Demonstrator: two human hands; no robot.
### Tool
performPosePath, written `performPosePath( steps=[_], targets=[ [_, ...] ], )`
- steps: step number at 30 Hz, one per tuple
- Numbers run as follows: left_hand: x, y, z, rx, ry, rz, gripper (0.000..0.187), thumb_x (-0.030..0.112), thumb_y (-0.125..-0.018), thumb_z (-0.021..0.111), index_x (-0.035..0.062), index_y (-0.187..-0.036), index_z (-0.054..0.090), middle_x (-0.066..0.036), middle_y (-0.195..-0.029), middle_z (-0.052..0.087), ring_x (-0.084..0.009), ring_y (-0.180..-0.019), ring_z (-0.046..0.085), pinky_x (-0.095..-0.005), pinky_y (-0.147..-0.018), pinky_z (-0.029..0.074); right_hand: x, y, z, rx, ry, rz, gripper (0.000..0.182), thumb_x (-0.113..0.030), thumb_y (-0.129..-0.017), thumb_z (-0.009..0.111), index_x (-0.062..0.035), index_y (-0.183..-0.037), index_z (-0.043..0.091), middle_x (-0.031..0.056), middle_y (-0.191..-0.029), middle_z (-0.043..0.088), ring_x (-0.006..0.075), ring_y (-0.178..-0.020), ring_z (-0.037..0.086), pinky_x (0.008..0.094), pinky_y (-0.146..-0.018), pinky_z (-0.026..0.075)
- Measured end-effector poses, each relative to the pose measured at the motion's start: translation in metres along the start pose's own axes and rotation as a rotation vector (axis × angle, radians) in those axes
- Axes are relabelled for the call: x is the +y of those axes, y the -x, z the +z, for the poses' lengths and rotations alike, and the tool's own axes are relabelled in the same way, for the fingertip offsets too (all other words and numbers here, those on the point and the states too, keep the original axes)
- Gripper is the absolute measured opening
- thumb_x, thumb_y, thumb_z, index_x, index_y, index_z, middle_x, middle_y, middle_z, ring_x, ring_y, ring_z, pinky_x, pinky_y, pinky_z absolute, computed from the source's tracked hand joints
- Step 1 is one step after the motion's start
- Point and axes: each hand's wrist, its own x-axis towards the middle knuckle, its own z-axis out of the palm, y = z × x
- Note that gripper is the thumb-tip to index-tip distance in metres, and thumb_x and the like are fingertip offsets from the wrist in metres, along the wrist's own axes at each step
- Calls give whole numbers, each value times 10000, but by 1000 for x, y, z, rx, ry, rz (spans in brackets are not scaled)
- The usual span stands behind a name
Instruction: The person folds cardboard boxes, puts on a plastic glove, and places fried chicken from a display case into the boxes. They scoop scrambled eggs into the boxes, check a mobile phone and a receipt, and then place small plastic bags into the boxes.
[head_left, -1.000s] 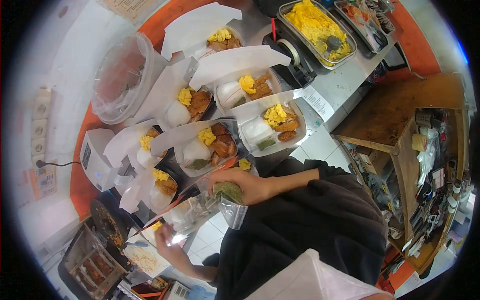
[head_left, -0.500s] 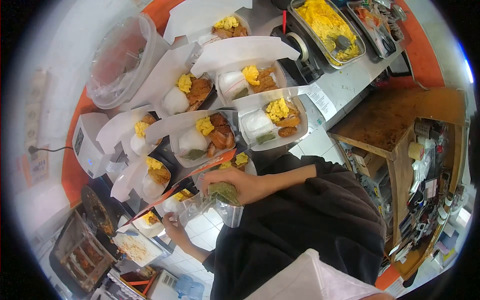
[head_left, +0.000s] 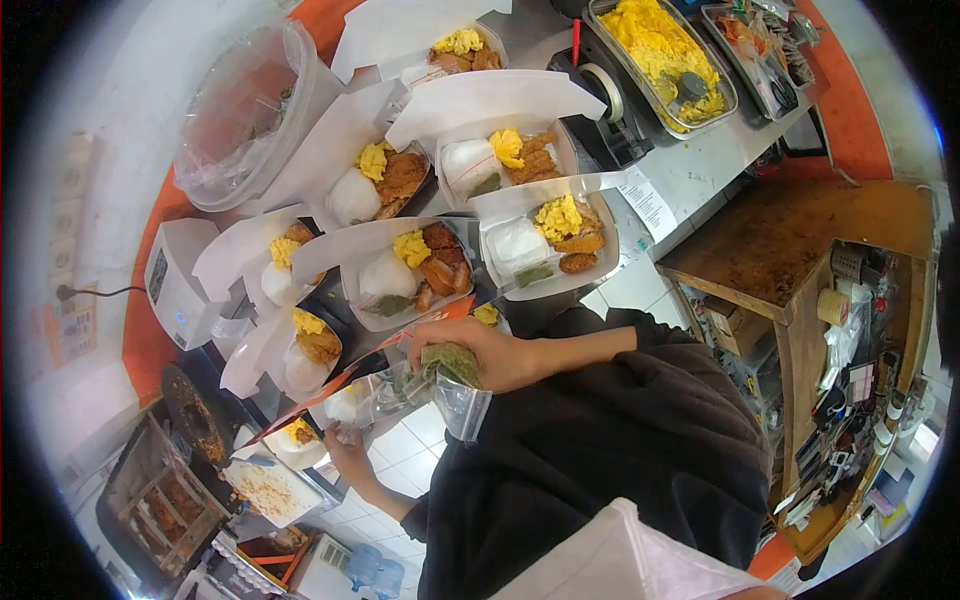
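Note:
My right hand (head_left: 485,355) is closed around clear plastic packets with a green filling (head_left: 450,362), and their clear ends hang below the fingers. My left hand (head_left: 350,458) is lower left, fingers pinched on crumpled clear plastic (head_left: 347,432); its contents cannot be made out. Between the hands, more clear plastic (head_left: 378,398) crosses a partly hidden food box. Just above my right hand is an open white box (head_left: 405,285) with wrapped rice, yellow egg, fried chicken and a green packet. A similar box (head_left: 550,245) stands to its right.
Several more open meal boxes (head_left: 505,150) crowd the counter. A clear plastic tub (head_left: 245,120) stands upper left. At upper right are a tray of scrambled egg (head_left: 665,65), a tape dispenser (head_left: 605,115) and a paper receipt (head_left: 648,203). Wooden shelving (head_left: 790,260) is on the right.
My right hand has shifted slightly up and right with the green packets. The plastic between my hands looks more stretched out, and more of the lower rice box shows. My left hand barely moved.

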Motion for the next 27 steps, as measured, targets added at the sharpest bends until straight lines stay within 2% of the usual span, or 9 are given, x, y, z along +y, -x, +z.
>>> performPosePath(
  steps=[3, 7, 9, 12, 14, 17, 19, 21, 27],
  targets=[
    [-14, 1, 0, 9, 59, 2, 323, 14, -695, 618, 23, -987, 480, -134, -952, 529, -295, -874, 521, -368, -736, 413, -7, -3, -4, -43, -31, -30, 270, -7, -671, 668, -30, -879, 496, 69, -851, 511, 171, -830, 515, 290, -743, 405],
    [14, 5, -8, 92, -70, 32, 219, 27, -732, 581, 26, -935, 498, -121, -870, 544, -268, -822, 536, -333, -683, 422, -3, -3, -12, 17, -28, 26, 309, 12, -625, 687, -56, -854, 492, 49, -818, 490, 174, -796, 494, 284, -721, 401],
    [37, 8, -13, 147, 19, 8, 178, 21, -750, 554, 28, -920, 501, -117, -833, 549, -260, -796, 539, -329, -676, 421, 2, 0, -16, 36, -111, 29, 402, 0, -612, 698, -38, -963, 507, 69, -1032, 514, 172, -935, 500, 311, -800, 413],
    [49, 5, -20, 157, -20, 22, 117, 26, -769, 535, 15, -881, 502, -137, -830, 544, -284, -792, 533, -342, -673, 417, -2, -4, -19, 57, 40, -21, 379, 1, -605, 711, -41, -914, 496, 72, -962, 513, 168, -892, 500, 291, -762, 429],
    [65, 5, -27, 131, -1, -28, 83, 22, -769, 533, 6, -843, 499, -148, -820, 537, -311, -795, 524, -347, -688, 412, -7, -3, -17, 256, -41, 230, 340, 0, -617, 704, -55, -857, 470, 52, -843, 487, 142, -839, 497, 263, -724, 429],
    [68, 5, -27, 217, -4, 73, 79, -13, -759, 525, 4, -832, 499, -141, -789, 537, -304, -761, 536, -347, -681, 421, -19, -9, -18, 320, -59, 407, 323, 17, -631, 682, -68, -842, 452, 31, -796, 442, 128, -791, 497, 258, -691, 429],
    [67, 7, -25, 231, 67, 43, 89, -28, -752, 524, 3, -832, 502, -138, -790, 542, -291, -755, 545, -339, -680, 426, -5, -7, -29, 253, 80, 331, 332, 31, -640, 670, -71, -850, 433, 33, -780, 443, 123, -734, 503, 254, -635, 433],
    [66, 7, -23, 242, 139, 17, 99, -42, -746, 524, 1, -833, 504, -134, -792, 546, -278, -749, 554, -331, -679, 431, -1, -11, -31, 275, 336, 206, 350, 43, -674, 612, -92, -868, 354, 52, -715, 468, 129, -522, 482, 263, -389, 465],
    [64, 4, -20, 284, 195, 15, 135, -60, -735, 529, -6, -858, 515, -132, -813, 558, -250, -765, 572, -304, -689, 437, -11, -19, -21, 337, 148, 302, 353, 48, -672, 609, -93, -872, 353, 55, -712, 473, 134, -523, 485, 269, -397, 467]
  ],
)
